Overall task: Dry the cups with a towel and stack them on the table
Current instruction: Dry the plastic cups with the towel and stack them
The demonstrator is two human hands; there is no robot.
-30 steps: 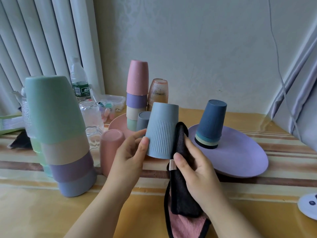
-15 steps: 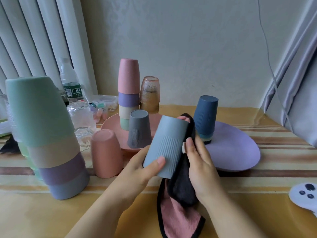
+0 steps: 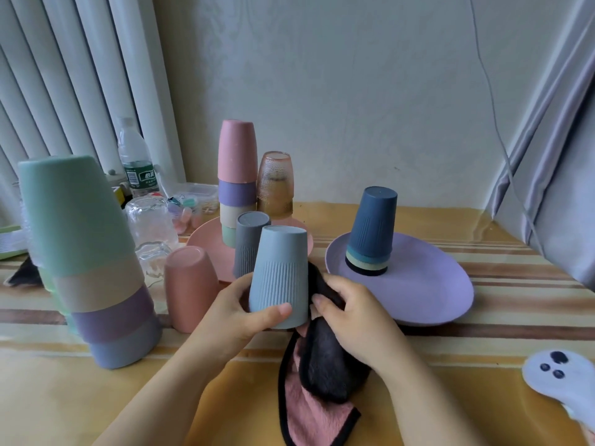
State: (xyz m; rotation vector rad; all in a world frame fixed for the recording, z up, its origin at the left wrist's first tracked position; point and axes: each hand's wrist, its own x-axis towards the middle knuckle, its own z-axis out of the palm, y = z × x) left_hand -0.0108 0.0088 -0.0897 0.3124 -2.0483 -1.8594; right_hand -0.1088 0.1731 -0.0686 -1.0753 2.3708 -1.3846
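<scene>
My left hand (image 3: 238, 313) grips a light blue ribbed cup (image 3: 279, 275), held upside down above the table. My right hand (image 3: 351, 313) holds a black and pink towel (image 3: 322, 381) against the cup's right side; the towel's end hangs down to the table. A stack of ribbed cups topped by a dark blue one (image 3: 372, 231) stands upside down on the purple plate (image 3: 428, 284). A grey ribbed cup (image 3: 248, 246) stands just behind the held cup, on the pink plate (image 3: 206, 243).
A tall stack of pastel cups (image 3: 87, 252) stands at the left, a pink cup (image 3: 190, 288) beside it. Another pastel stack (image 3: 236, 178) and an amber glass (image 3: 275, 185) sit on the pink plate. Clear glasses (image 3: 151, 226), a water bottle (image 3: 135, 162), curtains on both sides.
The light blue cup has gone from tilted to nearly upright, mouth down. My right hand has slid down with the towel to the cup's lower right side.
</scene>
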